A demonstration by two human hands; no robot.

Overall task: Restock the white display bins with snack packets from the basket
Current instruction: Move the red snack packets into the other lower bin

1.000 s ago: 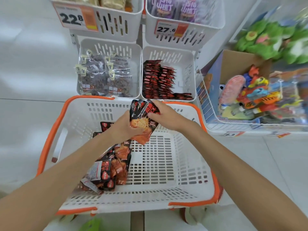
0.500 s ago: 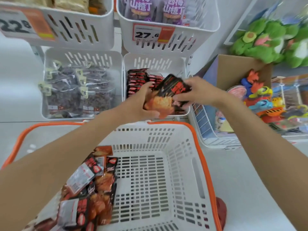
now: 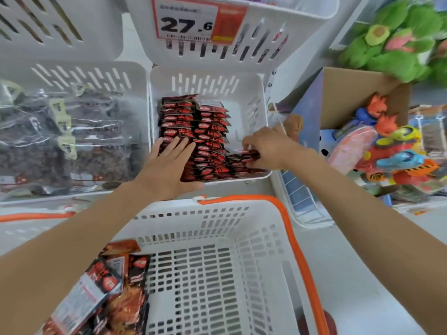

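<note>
In the white bin point(image 3: 251, 97), my left grip point(image 3: 169, 163) lies flat and wide on the red packets point(image 3: 208, 131); my right grip point(image 3: 268, 148) pinches some near the front.

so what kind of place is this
Most likely a shop: a 27.6 price tag on a white display bin, rows of red snack packets below it, and an orange-rimmed shopping basket.

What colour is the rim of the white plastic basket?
The white plastic basket has an orange rim; head view shows it best.
</note>
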